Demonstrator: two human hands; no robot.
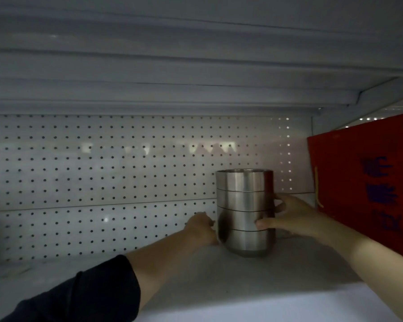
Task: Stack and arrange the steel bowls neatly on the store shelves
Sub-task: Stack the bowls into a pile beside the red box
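A: Where is the stack of steel bowls (pixel 245 212)?
B: Upright on the white shelf (pixel 219 282), far right, near the red bag (pixel 368 187).
A: And the hands?
B: The right hand (pixel 289 217) clasps the stack; the left hand (pixel 201 228) touches its left side, grip hidden

The bowl stack (pixel 245 212) stands on the shelf (pixel 196 287), before the pegboard (pixel 102 177), a bag (pixel 368 182) to its right.
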